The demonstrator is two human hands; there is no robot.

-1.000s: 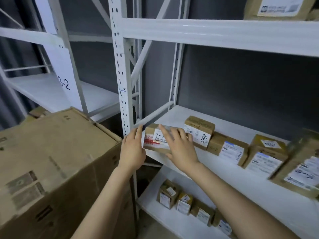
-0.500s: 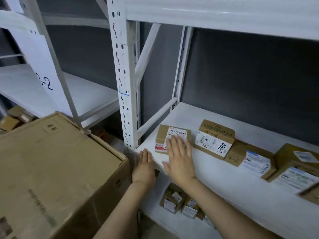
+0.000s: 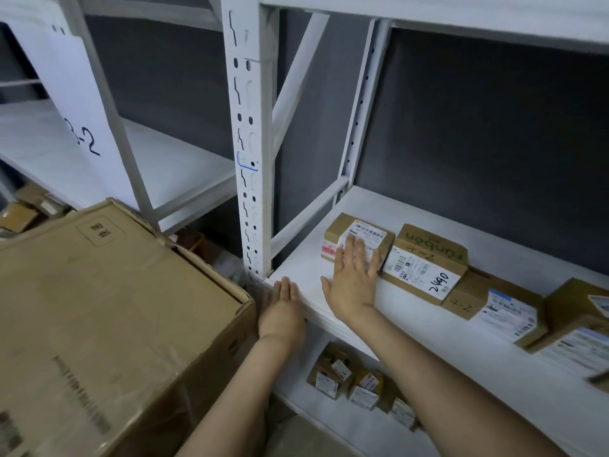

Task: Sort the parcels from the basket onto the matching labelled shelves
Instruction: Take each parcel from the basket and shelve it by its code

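Observation:
A small brown parcel [image 3: 342, 232] with a white label lies at the left end of the white shelf [image 3: 303, 278]. My right hand [image 3: 352, 278] lies flat, its straight fingers pressing on the parcel's front. My left hand [image 3: 282, 308] rests open at the shelf's front edge, holding nothing. To the right of the parcel stands a row of parcels: one marked "4-2" and "2490" [image 3: 428, 262], then another marked "4-2" [image 3: 494, 305]. No basket is in view.
A large cardboard box [image 3: 108, 324] fills the lower left, close to my left arm. A white upright post [image 3: 250, 133] stands between two shelf bays. A paper sign reading "3-2" [image 3: 82, 140] hangs on the left bay. Several small parcels [image 3: 359, 380] sit on the lower shelf.
The parcel went from both hands onto the shelf and was pushed back beside the "2490" parcel. My left hand let go and dropped to the shelf edge. My view has lowered.

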